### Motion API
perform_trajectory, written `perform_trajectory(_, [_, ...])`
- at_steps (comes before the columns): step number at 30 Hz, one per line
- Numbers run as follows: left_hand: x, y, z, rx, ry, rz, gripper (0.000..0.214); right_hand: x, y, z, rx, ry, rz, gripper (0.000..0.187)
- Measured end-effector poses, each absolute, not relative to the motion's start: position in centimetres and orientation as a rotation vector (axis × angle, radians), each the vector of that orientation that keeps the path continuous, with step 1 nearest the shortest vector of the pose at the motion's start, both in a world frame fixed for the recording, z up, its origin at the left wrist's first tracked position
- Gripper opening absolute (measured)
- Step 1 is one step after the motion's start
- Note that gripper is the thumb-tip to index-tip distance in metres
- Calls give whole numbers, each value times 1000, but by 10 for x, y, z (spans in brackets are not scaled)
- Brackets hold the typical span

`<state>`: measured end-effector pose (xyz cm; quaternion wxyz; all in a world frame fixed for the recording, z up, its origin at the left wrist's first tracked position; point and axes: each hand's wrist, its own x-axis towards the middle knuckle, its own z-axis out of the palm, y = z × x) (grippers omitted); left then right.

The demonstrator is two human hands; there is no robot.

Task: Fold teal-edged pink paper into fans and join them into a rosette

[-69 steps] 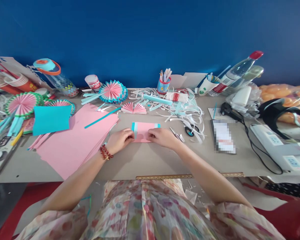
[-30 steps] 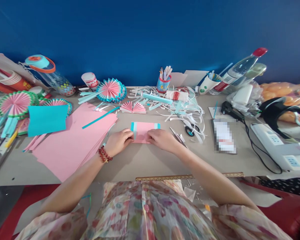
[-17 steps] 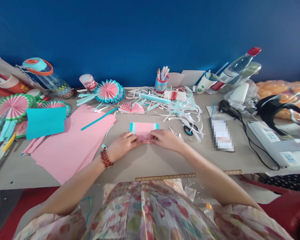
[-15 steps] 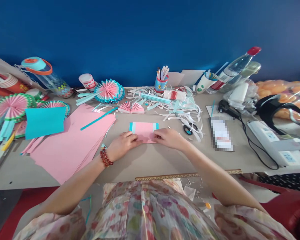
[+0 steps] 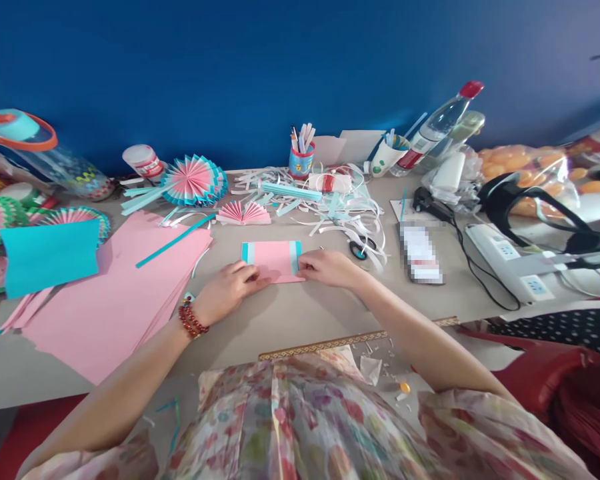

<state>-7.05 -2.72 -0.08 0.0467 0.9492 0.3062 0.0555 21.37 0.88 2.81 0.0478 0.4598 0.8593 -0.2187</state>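
In the middle of the table lies a small pink paper rectangle [image 5: 274,259] with white and bright blue bands along its left and right ends. My left hand [image 5: 230,288] has its fingers closed on the paper's lower left corner, the thumb along the near edge. At the right edge, my right hand [image 5: 329,269] pinches the paper between bent fingers and thumb; its fingertips partly hide the blue band. Just beyond the paper sits a folded pink paper fan [image 5: 243,213]. A bead bracelet [image 5: 193,319] circles my left wrist.
Pink sheets [image 5: 115,293] and a blue sheet [image 5: 50,257] lie on the left. A pleated rosette [image 5: 194,180], paper scraps [image 5: 325,203] and a pen cup [image 5: 301,161] stand behind. Scissors [image 5: 363,248], a phone [image 5: 421,253] and a power strip [image 5: 510,260] are on the right.
The view has turned right, so the table's things appear further left. My right fingers have slid slightly outward to the paper's right edge. My left hand still holds the lower left.
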Motion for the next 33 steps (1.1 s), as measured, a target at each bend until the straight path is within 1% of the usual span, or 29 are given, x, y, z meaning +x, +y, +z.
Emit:
perform_trajectory(10, [-71,-27,-1,2864,946,213,50,211,1,23,1332,2679,-502,16])
perform_trajectory(14, [-69,-29,1,2885,949,187,48,212,-12,8,1288,2758,-179,23])
perform_trajectory(16, [-69,-31,2,2912,953,153,48,213,-19,1,1343,2782,-31,26])
perform_trajectory(19, [-68,-32,2,2933,965,121,49,215,-28,-5,1467,2813,55,25])
perform_trajectory(22, [-68,-32,2,2928,956,128,47,214,-37,-2,1366,2903,146,21])
perform_trajectory(24, [-68,-31,2,2927,959,127,43,210,-43,2,1189,2975,170,25])
perform_trajectory(26, [-68,-31,1,2920,969,123,42,205,-50,4,1107,2989,144,24])
perform_trajectory(28, [-70,-31,0,2897,984,131,44,200,-57,4,1126,2951,110,23])
perform_trajectory(33, [-72,-42,-3,2813,1065,149,49,194,-68,-1,1248,2905,95,32])
